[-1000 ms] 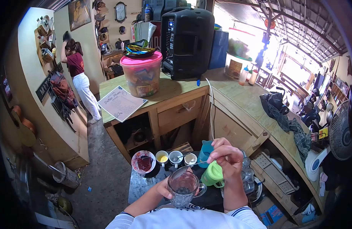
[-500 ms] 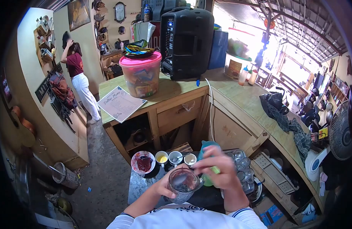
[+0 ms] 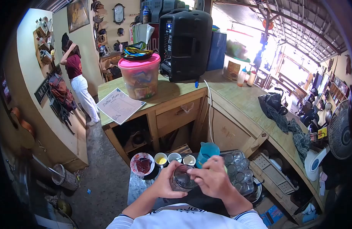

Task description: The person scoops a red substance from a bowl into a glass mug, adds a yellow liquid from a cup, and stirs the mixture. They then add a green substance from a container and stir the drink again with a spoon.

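My left hand (image 3: pixel 167 183) is wrapped around a glass mug (image 3: pixel 181 178) held in front of my chest, with dark contents low inside. Over the mug's right rim is my right hand (image 3: pixel 213 178), its fingers pinched together; what they hold, if anything, I cannot make out. Just beyond the mug stand a cup with yellow contents (image 3: pixel 160 158), a white cup (image 3: pixel 173 157) and a cup with pale contents (image 3: pixel 189 160). To their left sits a bowl of dark red jelly-like pieces (image 3: pixel 143 165). A teal jug (image 3: pixel 208 151) stands behind my right hand.
Several upturned glasses (image 3: pixel 240 168) stand on the right. A wooden counter (image 3: pixel 225 87) wraps around ahead, bearing a pink-lidded tub (image 3: pixel 139 76), a menu sheet (image 3: pixel 120 105) and a black speaker (image 3: pixel 186 44). A person (image 3: pixel 77 76) stands at left; a fan (image 3: pixel 339 129) is far right.
My right hand has come down from above and beside the mug to its rim, uncovering the teal jug. The mug has shifted slightly and my left hand still grips it.
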The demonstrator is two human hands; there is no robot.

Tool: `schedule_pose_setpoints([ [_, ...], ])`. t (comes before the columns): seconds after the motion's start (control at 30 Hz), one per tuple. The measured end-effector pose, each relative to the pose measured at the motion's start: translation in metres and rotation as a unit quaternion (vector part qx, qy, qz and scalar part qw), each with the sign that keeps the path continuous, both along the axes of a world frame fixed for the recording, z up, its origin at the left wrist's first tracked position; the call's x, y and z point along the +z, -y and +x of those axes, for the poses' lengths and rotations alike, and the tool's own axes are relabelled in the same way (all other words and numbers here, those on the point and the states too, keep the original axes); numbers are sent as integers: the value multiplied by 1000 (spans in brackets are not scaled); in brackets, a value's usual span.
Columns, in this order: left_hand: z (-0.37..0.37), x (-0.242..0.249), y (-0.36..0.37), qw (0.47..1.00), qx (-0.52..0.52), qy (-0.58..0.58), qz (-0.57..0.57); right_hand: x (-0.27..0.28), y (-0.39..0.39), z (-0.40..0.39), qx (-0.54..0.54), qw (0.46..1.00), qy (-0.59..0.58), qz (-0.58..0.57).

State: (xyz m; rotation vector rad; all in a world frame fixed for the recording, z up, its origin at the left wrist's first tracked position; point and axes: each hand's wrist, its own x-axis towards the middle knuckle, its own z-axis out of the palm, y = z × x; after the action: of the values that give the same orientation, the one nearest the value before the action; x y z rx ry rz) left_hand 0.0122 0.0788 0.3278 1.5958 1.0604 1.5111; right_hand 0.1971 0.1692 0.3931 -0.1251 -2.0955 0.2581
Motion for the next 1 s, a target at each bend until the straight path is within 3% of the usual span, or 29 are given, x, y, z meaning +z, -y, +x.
schedule_pose_setpoints([
  [0.03, 0, 0, 0, 1000, -1, 0, 0, -2, 1, -3, 24, 998, 55, 5],
  [0.1, -1, 1, 1, 999, 15, -41, -10, 9, 2, 18, -4, 998, 53, 27],
  [0.17, 2, 3, 3, 999, 22, -47, -12, 12, 4, 32, -72, 993, -85, 25],
  [0.23, 2, 5, 4, 998, 31, -55, -14, 9, 4, 21, -51, 995, -84, 26],
  [0.3, 2, 6, 5, 990, 71, -122, 0, -4, 3, 3, -7, 996, 89, -19],
  [0.37, 3, 7, 5, 987, 85, -134, -4, -15, 4, 3, 17, 997, 73, -34],
  [0.43, 2, 5, 4, 984, 101, -147, -6, -6, 8, 19, -54, 998, -21, 5],
  [0.5, 0, -2, 2, 977, 136, -155, 53, -8, 11, 20, -68, 994, -89, -10],
  [0.6, 1, 6, 0, 964, 158, -188, 105, -17, 12, -2, -40, 996, 74, -20],
  [0.77, -3, -10, -5, 930, 204, -240, 190, -11, 15, 22, -76, 997, -14, -23],
  [0.87, 2, -3, -11, 898, 244, -273, 243, -10, 21, 14, -105, 987, 119, 21],
  [1.0, 2, -6, -21, 848, 316, -266, 332, -10, 27, 26, -94, 990, 88, -55],
])
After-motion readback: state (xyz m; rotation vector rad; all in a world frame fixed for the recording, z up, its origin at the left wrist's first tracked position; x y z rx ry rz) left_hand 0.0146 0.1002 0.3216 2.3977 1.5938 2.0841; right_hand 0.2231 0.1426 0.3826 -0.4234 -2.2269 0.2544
